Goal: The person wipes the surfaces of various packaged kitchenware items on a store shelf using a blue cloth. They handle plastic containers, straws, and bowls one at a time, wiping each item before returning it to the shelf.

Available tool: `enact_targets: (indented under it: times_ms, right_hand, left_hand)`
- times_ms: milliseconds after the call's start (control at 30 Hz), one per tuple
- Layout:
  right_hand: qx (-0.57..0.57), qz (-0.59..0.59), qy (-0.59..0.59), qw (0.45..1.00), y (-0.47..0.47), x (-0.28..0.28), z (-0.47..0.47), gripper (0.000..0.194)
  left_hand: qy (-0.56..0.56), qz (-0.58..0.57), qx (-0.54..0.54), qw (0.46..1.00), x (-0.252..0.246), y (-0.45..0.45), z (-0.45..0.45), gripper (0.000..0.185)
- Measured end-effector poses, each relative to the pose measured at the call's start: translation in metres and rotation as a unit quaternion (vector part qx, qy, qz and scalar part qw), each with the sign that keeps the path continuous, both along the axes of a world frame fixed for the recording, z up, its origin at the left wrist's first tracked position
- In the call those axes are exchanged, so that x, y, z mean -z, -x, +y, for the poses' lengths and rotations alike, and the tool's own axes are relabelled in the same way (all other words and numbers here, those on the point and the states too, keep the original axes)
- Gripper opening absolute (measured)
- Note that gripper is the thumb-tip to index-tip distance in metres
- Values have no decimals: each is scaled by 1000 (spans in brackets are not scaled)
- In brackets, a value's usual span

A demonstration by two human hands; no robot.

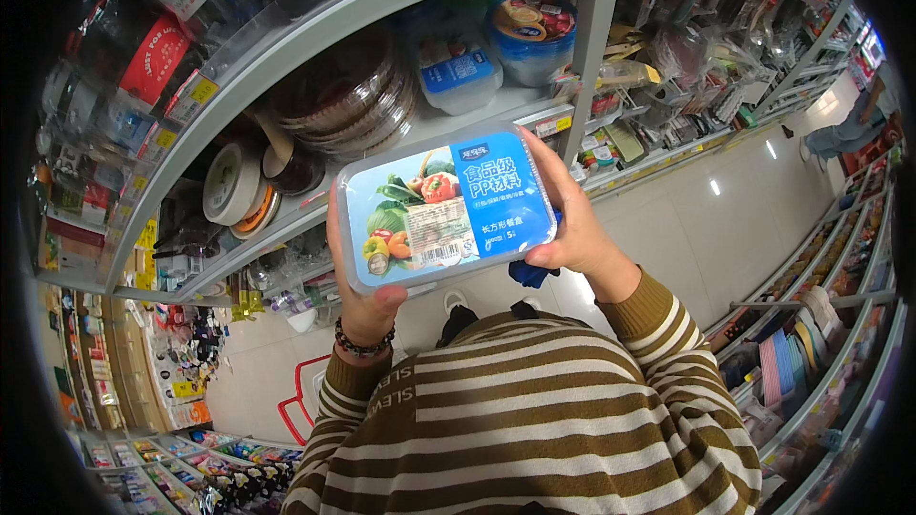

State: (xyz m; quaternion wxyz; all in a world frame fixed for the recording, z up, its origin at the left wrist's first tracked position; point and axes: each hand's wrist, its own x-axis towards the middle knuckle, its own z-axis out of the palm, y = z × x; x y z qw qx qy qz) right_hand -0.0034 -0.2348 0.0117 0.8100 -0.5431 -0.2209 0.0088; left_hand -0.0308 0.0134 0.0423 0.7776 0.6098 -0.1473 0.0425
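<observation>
Between my two hands is a pack of clear plastic food containers [445, 211], its blue printed label with pictures of vegetables facing up. My left hand [371, 300] grips the pack's left end, thumb at the lower edge; a beaded bracelet is on that wrist. On the right end, my right hand [565, 218] holds the pack with its thumb at the lower corner. Something dark blue [533, 274] shows below the right hand; what it is I cannot tell. Beyond the pack, a similar container pack [461, 79] and a stack of round blue-lidded containers [533, 36] stand on a shelf.
Wrapped stacked bowls [343, 100] and white round dishes [230, 184] share the shelf [458, 114] in front. A red-handled basket [293, 408] is near the floor at lower left. Goods racks [823, 372] line the aisle's right side, with a person [851, 118] far off.
</observation>
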Motion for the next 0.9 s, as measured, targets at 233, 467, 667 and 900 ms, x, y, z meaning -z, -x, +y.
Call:
enact_targets:
  times_ms: [233,467,667,900]
  right_hand:
    - [38,15,49,998,-5,9,0,116]
    - [29,135,135,981,-16,20,-2,85]
    - [-27,159,134,978,-15,8,-7,92]
    - [3,43,236,971,-17,10,-10,106]
  left_hand:
    - [7,39,10,999,18,-3,11,117]
    - [-9,99,10,995,29,-10,13,66]
    - [39,134,-5,990,23,-19,23,63]
    - [71,113,33,991,9,-17,15,68]
